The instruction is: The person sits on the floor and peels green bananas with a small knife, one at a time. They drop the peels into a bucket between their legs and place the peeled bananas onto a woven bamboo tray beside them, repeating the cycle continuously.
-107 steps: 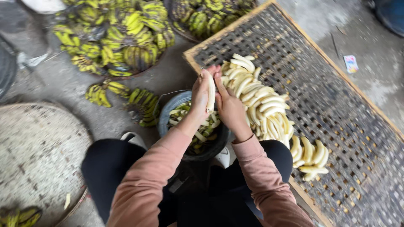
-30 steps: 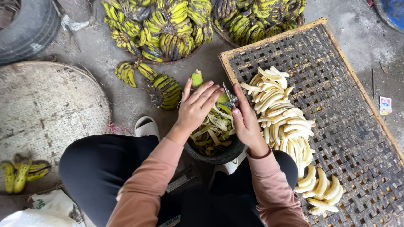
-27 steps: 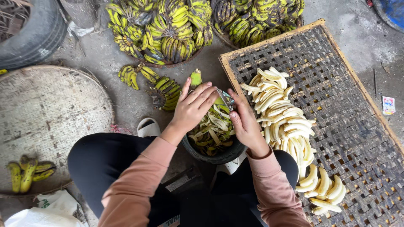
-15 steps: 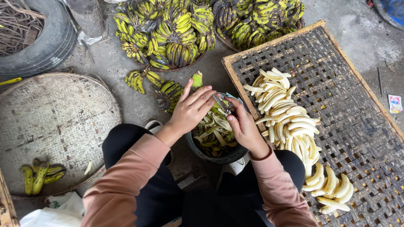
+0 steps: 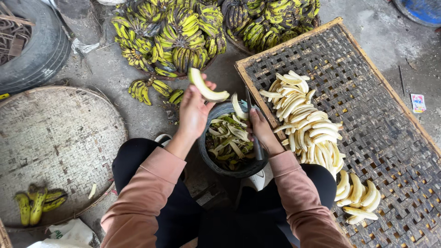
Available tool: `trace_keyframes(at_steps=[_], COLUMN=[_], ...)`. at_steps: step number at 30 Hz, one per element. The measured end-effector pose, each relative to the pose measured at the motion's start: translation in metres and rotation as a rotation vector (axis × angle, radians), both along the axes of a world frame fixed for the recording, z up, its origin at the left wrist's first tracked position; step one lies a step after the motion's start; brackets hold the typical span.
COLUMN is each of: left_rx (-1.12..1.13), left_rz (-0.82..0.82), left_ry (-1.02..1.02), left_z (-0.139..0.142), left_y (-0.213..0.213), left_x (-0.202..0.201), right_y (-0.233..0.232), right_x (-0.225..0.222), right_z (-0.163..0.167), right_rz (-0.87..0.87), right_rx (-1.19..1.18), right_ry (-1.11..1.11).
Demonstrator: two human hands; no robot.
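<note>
Holding a half-peeled banana (image 5: 205, 87) above the rim of a dark round bucket (image 5: 216, 167), the left hand (image 5: 193, 112) has its fingers closed around the fruit's lower end, the pale curved flesh pointing up and to the right. The right hand (image 5: 262, 131) rests at the bucket's far rim, fingers wrapped on the handle of a knife (image 5: 251, 124) whose slim blade points away from the body; a strip of peel (image 5: 238, 106) stands just beside the blade. Risk noted: the blade sits close to the left hand's fingers, so a slip on the smooth peeled flesh could bring steel against skin, and the slick fruit could drop into the peelings (image 5: 228, 142), which are limp, yellow-green and fibrous. Peeled bananas (image 5: 308, 124) lie in a heap on a flat woven drying rack (image 5: 386, 138) of dark open lattice with a pale wooden frame, and those at the near edge could roll off onto the concrete floor. Unpeeled bunches (image 5: 179, 36), green-yellow with black blotches, are piled beyond the bucket. A round woven tray (image 5: 55, 142), coarse and grey, lies to the left carrying a few small bananas (image 5: 36, 204).
</note>
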State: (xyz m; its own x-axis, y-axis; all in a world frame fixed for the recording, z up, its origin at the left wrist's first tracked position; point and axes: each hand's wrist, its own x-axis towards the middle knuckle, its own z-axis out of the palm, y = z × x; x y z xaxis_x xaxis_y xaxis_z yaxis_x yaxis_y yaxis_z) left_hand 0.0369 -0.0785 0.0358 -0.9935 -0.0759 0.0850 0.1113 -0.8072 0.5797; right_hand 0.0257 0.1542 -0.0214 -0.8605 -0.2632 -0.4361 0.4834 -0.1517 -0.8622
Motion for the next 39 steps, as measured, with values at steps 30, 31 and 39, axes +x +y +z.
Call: trace_keyframes(at_steps=[30, 31, 39], left_rx=[-0.511, -0.753, -0.588], left_rz=[-0.392, -0.203, -0.035], left_ry=[0.027, 0.079, -0.202], left_z=[-0.009, -0.007, -0.024], left_y=[0.051, 0.053, 0.069], left_x=[-0.001, 0.0, -0.015], right_y=[-0.001, -0.007, -0.011], right_x=[0.015, 0.015, 0.011], right_z=[0.072, 0.07, 0.055], right_rz=[-0.273, -0.29, -0.303], right_rx=[-0.052, 0.026, -0.089], right_ry=[0.517, 0.526, 0.44])
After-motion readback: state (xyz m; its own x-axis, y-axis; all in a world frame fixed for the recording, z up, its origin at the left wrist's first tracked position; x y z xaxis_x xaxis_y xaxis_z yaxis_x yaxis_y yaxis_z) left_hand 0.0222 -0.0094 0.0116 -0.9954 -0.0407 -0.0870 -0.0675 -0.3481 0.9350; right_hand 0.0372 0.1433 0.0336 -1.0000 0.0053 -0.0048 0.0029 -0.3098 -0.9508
